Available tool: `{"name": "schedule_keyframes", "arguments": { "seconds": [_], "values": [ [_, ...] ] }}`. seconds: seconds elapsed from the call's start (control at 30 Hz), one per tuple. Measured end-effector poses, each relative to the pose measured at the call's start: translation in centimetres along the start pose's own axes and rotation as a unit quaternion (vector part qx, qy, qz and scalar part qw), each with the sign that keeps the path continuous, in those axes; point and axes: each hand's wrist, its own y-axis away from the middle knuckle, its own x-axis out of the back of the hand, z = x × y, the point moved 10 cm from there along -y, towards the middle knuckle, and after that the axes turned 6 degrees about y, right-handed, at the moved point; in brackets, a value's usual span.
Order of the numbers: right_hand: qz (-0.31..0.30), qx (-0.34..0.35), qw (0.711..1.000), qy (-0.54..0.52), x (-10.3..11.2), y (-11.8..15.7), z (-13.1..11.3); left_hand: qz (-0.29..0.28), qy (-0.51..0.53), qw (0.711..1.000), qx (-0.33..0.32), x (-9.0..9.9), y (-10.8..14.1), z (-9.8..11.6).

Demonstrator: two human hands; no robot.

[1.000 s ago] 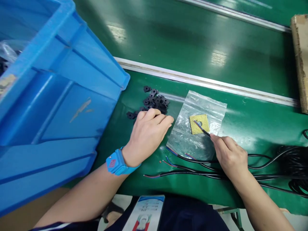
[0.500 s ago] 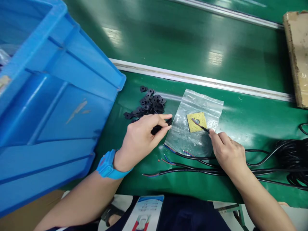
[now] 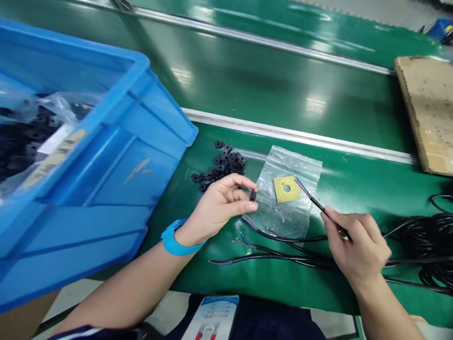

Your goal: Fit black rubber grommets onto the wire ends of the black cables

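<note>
Head view: nearest, loose cables (image 3: 269, 257) ran over the green bench (image 3: 198, 278), bared ends to the L; just past them, the R hand (image 3: 361, 241) had its fingers clamped on a black cable (image 3: 317, 204), wire ends by the yellow pad (image 3: 281, 197), contact unclear; the L hand (image 3: 217, 208) had thumb & fingertip closed on a small black part (image 3: 253, 195), apart from those wires; step in hand, I'd judge: part & cable both held ready; any move bringing them nearer called for steady pinches, w/ the thin wires apt to splay; the pad sat on a see-thru bag (image 3: 272, 215); black pile (image 3: 230, 163) just beyond the L hand; blue bin (image 3: 155, 123) hemmed the L side; green surface ran btwn bag & metal rail (image 3: 300, 139), room for small lifts; cardboard box (image 3: 430, 123) beyond, far R.
</note>
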Motion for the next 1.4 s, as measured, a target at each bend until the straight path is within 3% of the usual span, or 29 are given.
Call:
{"name": "schedule_keyframes", "arguments": {
  "seconds": [0.1,0.2,0.33,0.47,0.7,0.93,1.2,1.3,1.4],
  "values": [
    [0.021,-0.040,0.997,-0.066,2.2,0.2,0.6,0.006,0.099,0.995,0.018,-1.1,0.0,0.1],
    [0.022,-0.040,0.994,-0.095,3.5,1.0,0.5,-0.026,0.180,0.982,0.041,-3.3,0.3,0.2],
    [0.003,-0.023,0.992,-0.126,4.1,1.4,-0.2,-0.050,0.236,0.967,0.076,-5.7,0.9,-1.2],
    [-0.004,0.012,0.991,-0.137,4.2,1.0,-1.2,-0.042,0.247,0.964,0.088,-6.4,1.3,-3.0],
    [-0.016,0.020,0.995,-0.095,3.2,1.3,-1.1,-0.065,0.216,0.972,0.061,-6.5,1.6,-2.7],
    [-0.035,0.011,0.997,-0.069,2.9,1.3,-1.0,-0.087,0.110,0.988,-0.071,-5.4,1.6,-0.3],
    [-0.013,0.042,0.995,-0.085,4.1,1.3,-1.7,-0.087,0.063,0.989,-0.106,-5.3,1.8,0.6],
    [-0.035,0.085,0.986,-0.137,4.3,2.0,-2.2,-0.072,0.016,0.990,-0.119,-5.4,1.9,1.0],
    [-0.070,0.112,0.974,-0.184,3.8,2.7,-2.6,-0.083,-0.017,0.992,-0.093,-6.4,2.3,0.5]
  ]
}}
